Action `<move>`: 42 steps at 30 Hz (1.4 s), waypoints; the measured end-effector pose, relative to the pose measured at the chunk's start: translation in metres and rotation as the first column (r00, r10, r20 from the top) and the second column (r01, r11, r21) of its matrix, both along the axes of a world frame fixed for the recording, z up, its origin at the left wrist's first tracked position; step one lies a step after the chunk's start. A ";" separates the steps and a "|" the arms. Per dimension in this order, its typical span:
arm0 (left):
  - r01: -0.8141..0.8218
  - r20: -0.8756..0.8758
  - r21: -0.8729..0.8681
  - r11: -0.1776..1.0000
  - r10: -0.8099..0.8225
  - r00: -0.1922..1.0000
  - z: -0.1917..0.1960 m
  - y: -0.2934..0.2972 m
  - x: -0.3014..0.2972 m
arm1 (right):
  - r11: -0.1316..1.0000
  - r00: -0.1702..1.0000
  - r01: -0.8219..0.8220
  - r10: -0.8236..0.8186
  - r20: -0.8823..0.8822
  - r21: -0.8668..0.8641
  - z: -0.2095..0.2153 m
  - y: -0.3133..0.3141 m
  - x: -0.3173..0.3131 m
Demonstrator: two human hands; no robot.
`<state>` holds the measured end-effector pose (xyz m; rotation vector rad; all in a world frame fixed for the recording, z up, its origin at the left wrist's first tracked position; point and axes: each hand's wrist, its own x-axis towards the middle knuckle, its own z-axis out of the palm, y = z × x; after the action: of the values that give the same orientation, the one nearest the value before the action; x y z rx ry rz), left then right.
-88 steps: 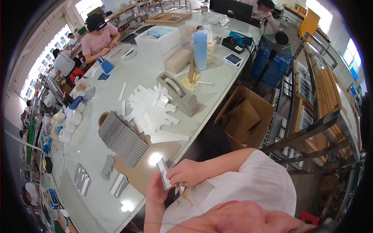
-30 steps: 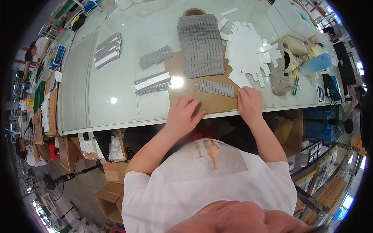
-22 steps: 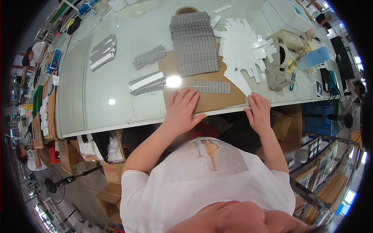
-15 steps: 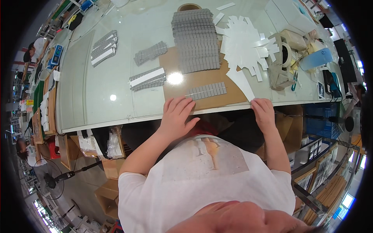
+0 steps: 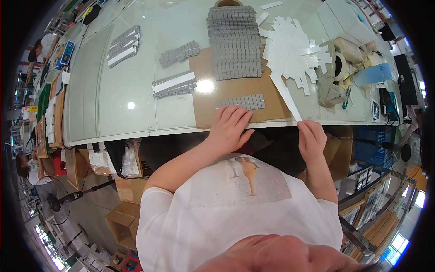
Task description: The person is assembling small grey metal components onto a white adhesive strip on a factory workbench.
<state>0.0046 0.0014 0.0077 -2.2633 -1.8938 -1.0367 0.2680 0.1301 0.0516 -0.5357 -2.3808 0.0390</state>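
Seen from the head camera, a long pale worktop (image 5: 113,90) with a glossy top runs across the upper half of the picture, in a busy workshop with cardboard boxes and a standing fan (image 5: 54,204) on the floor below its near edge.

A brown cardboard sheet (image 5: 240,93) lies on the worktop in front of the person. On its far part sits a large stack of grey strips (image 5: 234,41) laid in rows. Nearer the edge, a short grey strip of small segments (image 5: 242,102) lies flat on the cardboard. The left hand (image 5: 229,129) rests at the worktop's near edge, its fingers (image 5: 235,115) spread and open, the tips lying on the cardboard just below that short strip, touching or almost touching it; nothing is gripped.

The right hand (image 5: 311,138) is at the worktop edge to the right, fingers loosely extended together and holding nothing that can be made out. Its tips lie just beside the near end of a long white paper strip (image 5: 286,97) that runs diagonally up to a fan of white cut paper pieces (image 5: 290,50).

To the left of the cardboard lie further grey strip bundles (image 5: 174,84), one topped with a white band. On the right stand a tape dispenser (image 5: 333,77) and a blue container (image 5: 374,75).
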 end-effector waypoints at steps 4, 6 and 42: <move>-0.029 -0.050 -0.024 0.999 0.027 0.998 -0.001 0.006 0.007 | 0.983 0.986 -0.055 0.081 0.145 -0.177 -0.001 -0.010 0.000; -0.040 -0.064 -0.038 0.998 0.038 0.997 -0.002 0.006 0.008 | 0.993 0.995 -0.063 0.054 -0.087 -0.104 -0.001 -0.015 0.001; -0.022 0.048 0.137 0.990 0.016 0.999 -0.006 -0.034 -0.028 | 0.828 0.859 0.489 -0.512 -0.013 -0.274 -0.039 0.068 -0.004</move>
<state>-0.0233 -0.0328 0.0022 -2.1602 -1.7951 -1.1883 0.2637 0.1978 0.0122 -1.2509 -2.0895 0.1406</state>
